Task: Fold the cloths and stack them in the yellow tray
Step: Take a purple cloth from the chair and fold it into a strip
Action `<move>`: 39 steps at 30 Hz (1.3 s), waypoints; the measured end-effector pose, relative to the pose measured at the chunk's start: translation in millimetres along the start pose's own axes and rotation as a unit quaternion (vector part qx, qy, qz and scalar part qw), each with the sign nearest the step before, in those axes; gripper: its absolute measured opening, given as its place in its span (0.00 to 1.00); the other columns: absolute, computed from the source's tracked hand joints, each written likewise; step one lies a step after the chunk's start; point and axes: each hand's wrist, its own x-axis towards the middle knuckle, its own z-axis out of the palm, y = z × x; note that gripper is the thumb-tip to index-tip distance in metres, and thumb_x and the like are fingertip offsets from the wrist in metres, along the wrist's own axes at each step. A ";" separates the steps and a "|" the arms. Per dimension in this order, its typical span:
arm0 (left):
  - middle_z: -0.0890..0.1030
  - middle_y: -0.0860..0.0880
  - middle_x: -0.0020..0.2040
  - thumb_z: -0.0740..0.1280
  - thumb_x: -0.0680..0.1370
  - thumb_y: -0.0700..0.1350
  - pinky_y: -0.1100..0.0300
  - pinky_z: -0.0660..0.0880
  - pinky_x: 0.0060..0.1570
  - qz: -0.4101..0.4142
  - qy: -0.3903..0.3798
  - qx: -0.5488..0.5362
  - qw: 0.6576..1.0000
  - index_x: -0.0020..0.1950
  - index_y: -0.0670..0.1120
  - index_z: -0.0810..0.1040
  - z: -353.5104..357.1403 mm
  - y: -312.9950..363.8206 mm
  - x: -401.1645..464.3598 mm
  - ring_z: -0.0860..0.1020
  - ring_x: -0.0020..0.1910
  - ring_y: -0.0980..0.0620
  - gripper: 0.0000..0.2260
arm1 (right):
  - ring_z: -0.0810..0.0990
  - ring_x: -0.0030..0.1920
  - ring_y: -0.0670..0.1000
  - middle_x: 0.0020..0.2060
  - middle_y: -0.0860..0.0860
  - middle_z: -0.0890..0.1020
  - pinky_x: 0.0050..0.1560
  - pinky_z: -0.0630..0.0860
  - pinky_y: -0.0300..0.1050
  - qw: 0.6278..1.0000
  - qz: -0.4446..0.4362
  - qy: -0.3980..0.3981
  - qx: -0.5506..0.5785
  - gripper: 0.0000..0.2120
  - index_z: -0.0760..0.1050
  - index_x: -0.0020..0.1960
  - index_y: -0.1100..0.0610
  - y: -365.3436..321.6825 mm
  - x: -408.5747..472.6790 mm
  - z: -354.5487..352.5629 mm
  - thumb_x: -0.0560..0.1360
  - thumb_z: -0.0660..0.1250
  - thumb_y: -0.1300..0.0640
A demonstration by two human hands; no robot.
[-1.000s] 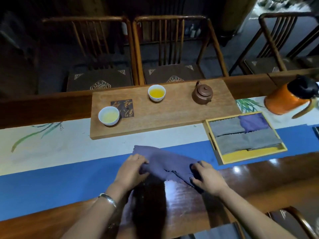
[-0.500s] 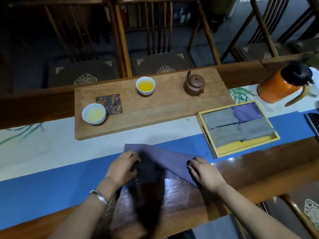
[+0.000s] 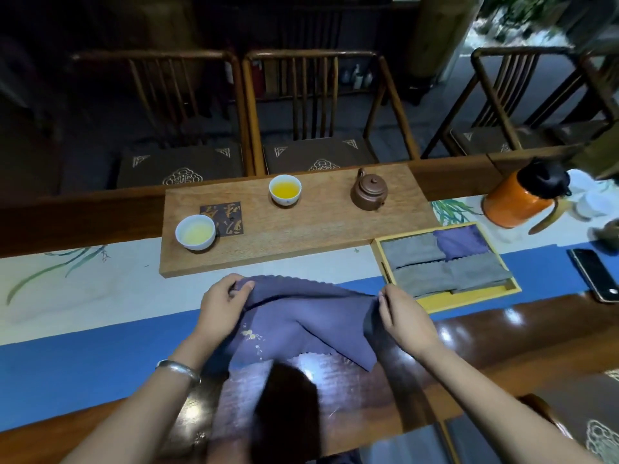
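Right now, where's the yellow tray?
Head view, right of centre: the yellow tray sits on the table runner at the wooden tea board's near-right corner, just beyond the right hand, with a phone further right.

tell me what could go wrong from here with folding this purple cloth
1. The left hand and right hand pinch only the far corners of the purple cloth; the near part sags unevenly, so the fold may come out crooked.
2. The full cup and pale cup stand just beyond the cloth; a forward flick could perhaps spill them.
3. The yellow tray already holds folded cloths, so another may sit unevenly on top.
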 end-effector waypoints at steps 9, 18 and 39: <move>0.82 0.58 0.41 0.62 0.80 0.46 0.74 0.71 0.37 0.025 0.071 -0.145 0.987 0.47 0.50 0.80 -48.9 99.4 7.5 0.78 0.39 0.70 0.07 | 0.77 0.37 0.68 0.36 0.62 0.79 0.33 0.70 0.55 0.981 -0.012 0.176 0.082 0.09 0.64 0.48 0.58 -34.2 18.4 -64.8 0.82 0.52 0.53; 0.82 0.49 0.48 0.61 0.81 0.50 0.55 0.76 0.47 0.037 0.136 -0.109 0.984 0.57 0.48 0.80 -72.5 124.5 -9.5 0.79 0.48 0.52 0.12 | 0.78 0.37 0.59 0.34 0.53 0.78 0.33 0.66 0.49 0.970 -0.101 0.202 0.095 0.07 0.68 0.44 0.53 -39.3 14.5 -108.3 0.79 0.61 0.52; 0.62 0.50 0.27 0.65 0.79 0.37 0.63 0.59 0.28 -0.114 -0.067 -0.079 0.988 0.32 0.44 0.66 -8.1 -46.4 -115.3 0.62 0.27 0.55 0.17 | 0.73 0.37 0.48 0.34 0.49 0.76 0.40 0.67 0.43 0.980 -0.096 -0.157 0.069 0.12 0.69 0.36 0.54 55.1 -66.3 -1.1 0.78 0.62 0.54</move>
